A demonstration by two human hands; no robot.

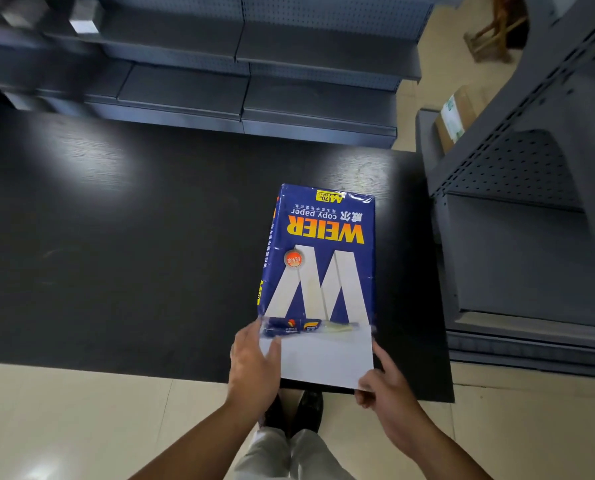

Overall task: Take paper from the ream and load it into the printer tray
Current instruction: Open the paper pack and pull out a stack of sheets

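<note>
A blue ream (318,258) of copy paper lies on the black table (116,237), near its front right part. Its wrapper is torn open at the near end, and white paper (327,358) sticks out over the table's front edge. My left hand (254,362) rests on the near left corner of the white sheets, fingers spread on top. My right hand (382,386) pinches the near right corner of the sheets. No printer or tray is in view.
Dark grey metal shelving (247,64) runs along the far side of the table. Another grey shelf unit (524,202) stands close on the right, with a cardboard box (458,116) behind it. Beige floor tiles (81,427) lie below, with my shoes at the table edge.
</note>
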